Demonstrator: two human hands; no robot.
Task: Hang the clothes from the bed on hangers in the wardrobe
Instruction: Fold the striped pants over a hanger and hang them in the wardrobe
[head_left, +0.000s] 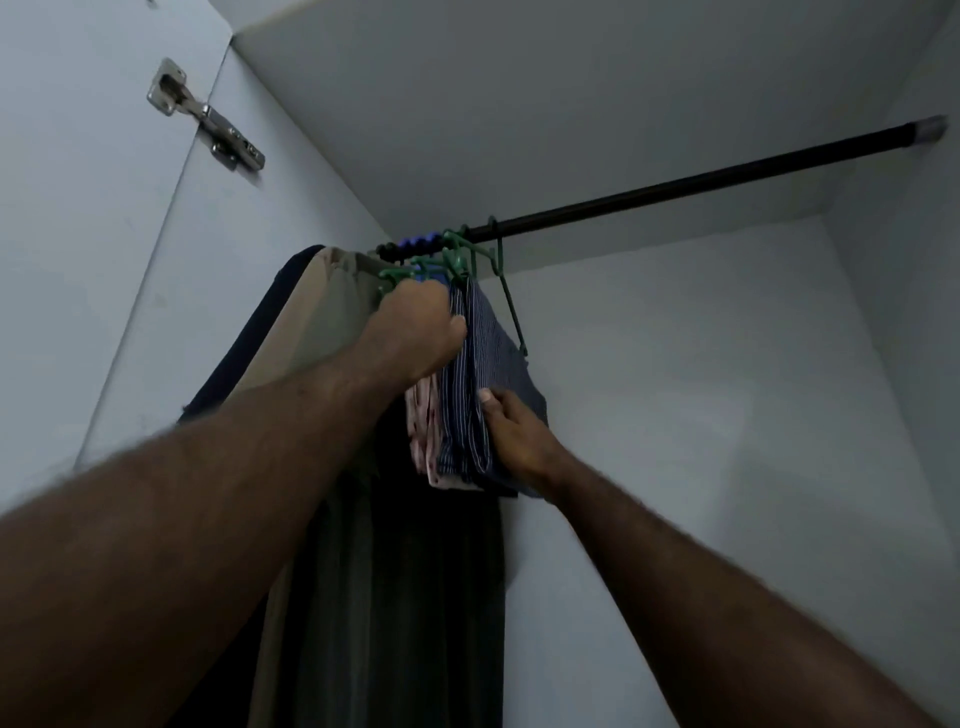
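Pale grey wardrobe walls (675, 389) fill the view from below, with a dark rod (701, 182) running across under the top panel and bare along most of its length. All the clothes are bunched at its left end: a beige garment (317, 312) outermost, a long dark garment (415, 597) hanging down behind the arms, then a navy striped garment (493, 353) with a pink patterned cloth (423, 431) pressed against it. The striped piece looks light, thin and limp, so it should fold and slide wherever it is not supported; I would judge it best held at the hanger's neck above and by a pinch of the hem below, much as it is held now. The left hand (421, 332) is curled into a fist at the top of the bundle, against the green hangers (457, 260), seemingly gripping them, though its fingers are turned away and exactly what they enclose is hidden. The right hand (519, 431) pinches the lower edge of the striped garment, thumb on the near face and fingers behind. One thin green hanger (511, 312) slopes down to the right, apparently bare. How many hangers there are, and which garment sits on which, cannot be made out in the crush. Blue hooks (423, 243) crowd the rod, and a metal hinge (208, 117) sits on the door at left. No bed is in view.
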